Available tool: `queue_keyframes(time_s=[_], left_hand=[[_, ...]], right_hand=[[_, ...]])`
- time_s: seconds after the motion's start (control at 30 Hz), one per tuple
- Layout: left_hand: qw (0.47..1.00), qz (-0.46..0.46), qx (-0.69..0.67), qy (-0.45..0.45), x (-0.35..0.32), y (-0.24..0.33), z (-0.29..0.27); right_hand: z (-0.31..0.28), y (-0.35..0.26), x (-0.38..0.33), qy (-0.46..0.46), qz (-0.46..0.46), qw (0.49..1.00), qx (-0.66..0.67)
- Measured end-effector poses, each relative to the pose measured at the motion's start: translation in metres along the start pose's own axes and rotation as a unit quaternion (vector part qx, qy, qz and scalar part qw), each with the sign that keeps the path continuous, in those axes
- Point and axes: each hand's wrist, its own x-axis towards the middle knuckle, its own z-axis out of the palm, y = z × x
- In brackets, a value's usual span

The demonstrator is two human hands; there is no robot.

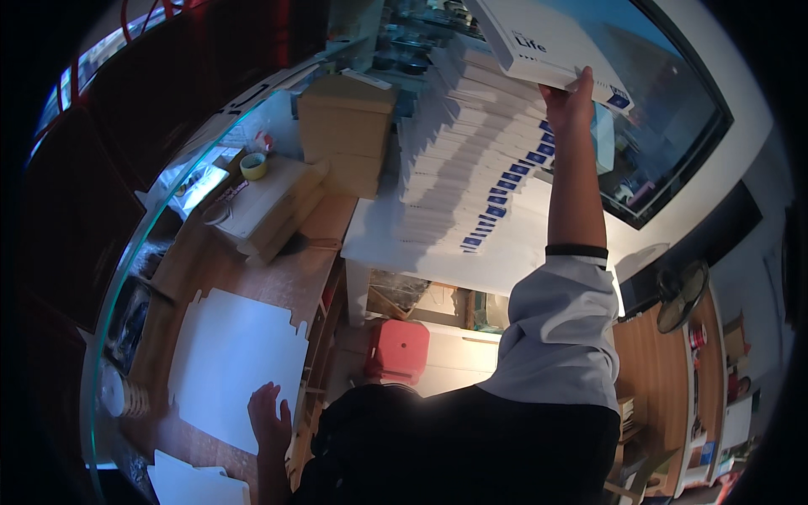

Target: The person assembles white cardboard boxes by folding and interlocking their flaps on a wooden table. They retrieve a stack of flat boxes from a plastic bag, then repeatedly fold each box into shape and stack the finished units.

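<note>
Head: right hand (pixel 571 104) grips 1 white box (pixel 560 52); left hand (pixel 269 419) half spread, empty, by 1 sheet (pixel 236 358).

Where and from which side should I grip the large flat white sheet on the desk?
Probably the right edge of the white sheet, coming from the right: it lies flat, offering only thin edges, and the left hand is nearby.

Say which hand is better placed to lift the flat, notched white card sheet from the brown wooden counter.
Probably the left hand: it looks empty and is right by the card sheet. The right hand is raised well away, holding a white rectangular box.
</note>
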Motion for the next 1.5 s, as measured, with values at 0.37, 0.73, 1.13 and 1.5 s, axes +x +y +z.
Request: queue_keyframes(time_s=[0.37, 0.73, 1.13, 1.5], left_hand=[[0.974, -0.219, 0.040, 0.039, -0.083, -0.030, 0.047], [0.940, -0.294, 0.167, -0.042, -0.068, -0.026, 0.067], [0.954, -0.270, 0.118, 0.048, -0.097, -0.043, 0.055], [0.945, -0.319, 0.071, 0.003, -0.093, -0.043, 0.030]], right_hand=[[-0.017, 0.151, -0.105, -0.071, 0.122, 0.977, -0.159], [0.042, 0.322, -0.500, -0.767, -0.071, 0.593, -0.234], [0.068, 0.374, -0.508, -0.850, -0.140, 0.500, -0.085], [0.083, 0.360, -0.513, -0.854, -0.034, 0.512, -0.090]])
